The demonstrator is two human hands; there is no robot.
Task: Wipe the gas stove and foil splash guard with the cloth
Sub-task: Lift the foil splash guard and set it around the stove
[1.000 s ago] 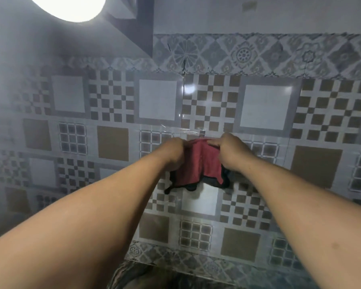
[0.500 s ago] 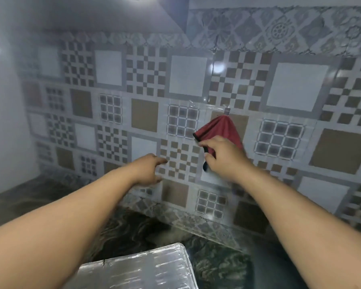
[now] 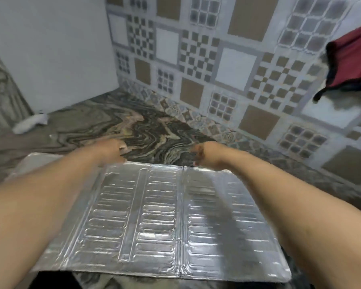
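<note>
The foil splash guard (image 3: 154, 215) lies flat and unfolded on the marbled counter, close in front of me. My left hand (image 3: 109, 152) and my right hand (image 3: 206, 156) are both at its far edge with fingers curled over the rim; motion blur hides the exact grip. The red cloth (image 3: 351, 59) with dark trim hangs on the tiled wall at the upper right, away from both hands. No gas stove is in view.
The marbled counter (image 3: 150, 130) runs back to the patterned tile wall (image 3: 227, 65). A plain white side wall (image 3: 50, 49) closes the left. A small white object (image 3: 29, 124) lies on the counter at the far left.
My right hand has let go of the red cloth, which stays hanging on the wall. My view dropped to the counter, and both hands came down onto the far edge of the foil guard.
</note>
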